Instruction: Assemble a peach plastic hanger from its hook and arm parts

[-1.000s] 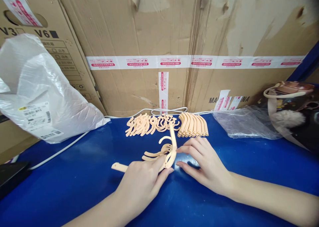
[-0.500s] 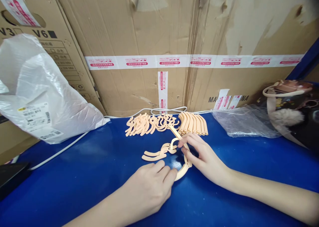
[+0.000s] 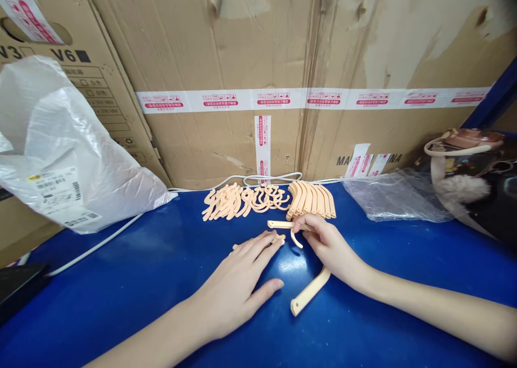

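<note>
Between thumb and fingers, my right hand [image 3: 331, 247] grips a cream plastic folding clothes hanger [image 3: 309, 293]. One arm of it points left, the other slants down toward me, and its hook curls below the fingers. My left hand [image 3: 236, 282] lies with fingers stretched out over a few loose cream hanger pieces [image 3: 279, 238], mostly covering them; whether it presses on them I cannot tell. Farther back are a heap of curved pieces [image 3: 226, 202], several hooks [image 3: 264, 199] and a row of stacked hanger arms [image 3: 312, 200].
All of this rests on a blue tabletop [image 3: 161, 282]. Large cardboard boxes [image 3: 226, 44] stand along the back, with a white cable [image 3: 97, 245] running before them. A white plastic parcel bag [image 3: 81, 152] is at left, a clear plastic bag [image 3: 399, 195] and a dark bag [image 3: 472, 195] at right.
My left hand has let go of the hanger's lower arm and moved up-left onto the loose pieces, fingers opening out. In my right hand the hanger has turned, its hook now pointing down.
</note>
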`<state>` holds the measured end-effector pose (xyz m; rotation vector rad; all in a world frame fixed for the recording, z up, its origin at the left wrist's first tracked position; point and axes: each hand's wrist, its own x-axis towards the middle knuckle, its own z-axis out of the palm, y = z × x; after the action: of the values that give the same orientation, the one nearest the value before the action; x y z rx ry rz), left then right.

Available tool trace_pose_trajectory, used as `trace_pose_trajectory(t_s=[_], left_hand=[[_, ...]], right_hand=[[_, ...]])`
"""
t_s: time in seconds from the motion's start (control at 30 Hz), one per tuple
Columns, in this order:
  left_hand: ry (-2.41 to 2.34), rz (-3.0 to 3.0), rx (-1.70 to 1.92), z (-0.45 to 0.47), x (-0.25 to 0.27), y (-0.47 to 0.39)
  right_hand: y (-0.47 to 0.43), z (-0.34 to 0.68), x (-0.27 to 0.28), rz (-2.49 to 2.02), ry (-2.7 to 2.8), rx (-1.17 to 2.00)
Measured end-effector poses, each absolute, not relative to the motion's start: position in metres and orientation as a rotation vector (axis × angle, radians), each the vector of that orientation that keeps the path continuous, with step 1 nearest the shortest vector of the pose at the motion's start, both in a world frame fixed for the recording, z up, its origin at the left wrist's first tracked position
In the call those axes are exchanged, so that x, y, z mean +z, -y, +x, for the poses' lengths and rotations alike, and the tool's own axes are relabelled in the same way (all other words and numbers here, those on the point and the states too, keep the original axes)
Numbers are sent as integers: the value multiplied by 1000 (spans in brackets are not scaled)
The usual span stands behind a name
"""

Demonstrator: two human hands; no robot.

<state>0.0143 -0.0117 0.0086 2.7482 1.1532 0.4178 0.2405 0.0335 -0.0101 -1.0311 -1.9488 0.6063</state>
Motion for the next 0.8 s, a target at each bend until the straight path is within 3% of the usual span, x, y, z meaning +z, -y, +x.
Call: trace_pose_trajectory(t_s=[0.27, 0.53, 0.7, 0.8], left_hand=[[-1414, 2996, 234, 18, 16, 11], [-1624, 3139, 56, 12, 13, 7], [-1620, 3222, 155, 11, 12, 7], [-1662, 3282, 230, 10, 16, 7]], right_hand=[[-14, 233, 8, -1116, 2197, 273], [4, 237, 16, -421, 2703, -295], [22, 242, 44, -716, 2945, -140], [32, 242, 40, -750, 2925, -379]])
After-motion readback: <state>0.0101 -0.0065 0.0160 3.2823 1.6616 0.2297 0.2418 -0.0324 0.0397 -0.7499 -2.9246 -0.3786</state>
